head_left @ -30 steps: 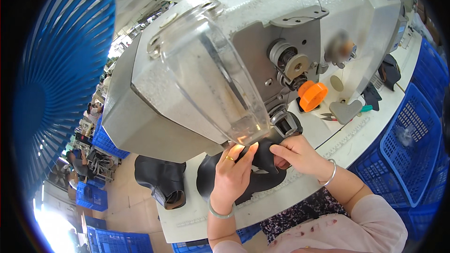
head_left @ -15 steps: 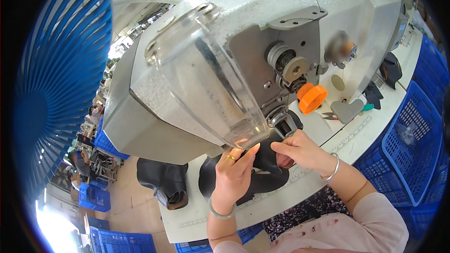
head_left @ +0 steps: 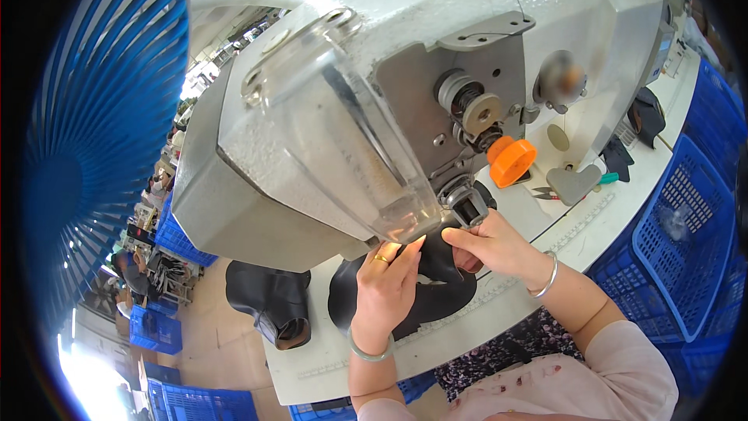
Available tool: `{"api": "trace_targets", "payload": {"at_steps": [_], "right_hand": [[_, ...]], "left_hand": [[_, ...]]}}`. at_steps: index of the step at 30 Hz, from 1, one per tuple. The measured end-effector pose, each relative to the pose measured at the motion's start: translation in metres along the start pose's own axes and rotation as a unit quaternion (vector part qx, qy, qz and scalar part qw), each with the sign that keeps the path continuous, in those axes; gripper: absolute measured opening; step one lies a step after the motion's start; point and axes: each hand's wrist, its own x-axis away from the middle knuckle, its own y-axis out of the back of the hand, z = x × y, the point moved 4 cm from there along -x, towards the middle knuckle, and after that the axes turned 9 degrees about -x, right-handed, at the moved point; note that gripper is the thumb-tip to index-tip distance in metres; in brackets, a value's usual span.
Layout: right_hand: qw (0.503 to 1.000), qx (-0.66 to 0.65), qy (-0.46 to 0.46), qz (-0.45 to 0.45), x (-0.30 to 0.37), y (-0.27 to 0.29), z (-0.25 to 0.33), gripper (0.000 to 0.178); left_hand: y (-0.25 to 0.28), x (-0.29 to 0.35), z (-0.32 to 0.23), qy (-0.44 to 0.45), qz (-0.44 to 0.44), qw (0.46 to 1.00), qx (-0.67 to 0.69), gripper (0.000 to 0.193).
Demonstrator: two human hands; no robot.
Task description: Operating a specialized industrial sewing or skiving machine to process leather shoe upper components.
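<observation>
A black leather piece (head_left: 440, 296) with a slit-like opening lies on the white table, under the head of a large sewing machine (head_left: 436, 39). My left hand (head_left: 387, 284), wearing a ring and a bangle, is closed at the leather's left part, its fingertips just below the machine's clear plastic cover (head_left: 343, 132). With thumb and fingers pinched together, my right hand (head_left: 487, 245) grips the leather's upper right edge. The needle area is hidden behind the machine head and my hands. Another black leather piece (head_left: 269, 304), folded into a hollow shape, rests at the table's left end.
An orange knob (head_left: 512, 161) sticks out of the machine face. Small red-handled snips (head_left: 548, 194) lie on the white table (head_left: 331, 370), right of the machine head. Blue crates (head_left: 678, 253) stand at the right. A blue fan guard (head_left: 101, 125) rises close on the left.
The view has shifted slightly, so the machine sits a little farther left. Both hands stay at nearly the same places on the leather.
</observation>
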Motion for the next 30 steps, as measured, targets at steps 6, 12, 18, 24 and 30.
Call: {"api": "trace_targets", "payload": {"at_steps": [6,12,18,24,30], "right_hand": [[1.000,-0.005,0.000,-0.014,-0.001,0.001,0.001,0.048],[0.999,-0.033,-0.034,-0.004,0.000,0.005,-0.003,0.047],[0.999,-0.033,-0.010,0.008,-0.004,0.008,-0.001,0.048],[0.997,0.063,0.018,-0.049,-0.001,0.005,0.005,0.046],[0.980,0.156,0.081,-0.092,-0.003,0.004,0.010,0.041]], "left_hand": [[-0.002,0.004,0.019,0.065,0.011,0.989,0.136,0.026],[0.000,0.006,0.002,0.030,0.007,0.998,0.054,0.025],[-0.003,0.003,-0.004,-0.004,-0.016,1.000,0.008,0.023],[-0.001,0.000,-0.005,-0.014,-0.023,1.000,-0.007,0.025],[-0.001,-0.002,0.005,-0.020,-0.033,0.999,0.010,0.026]]}}
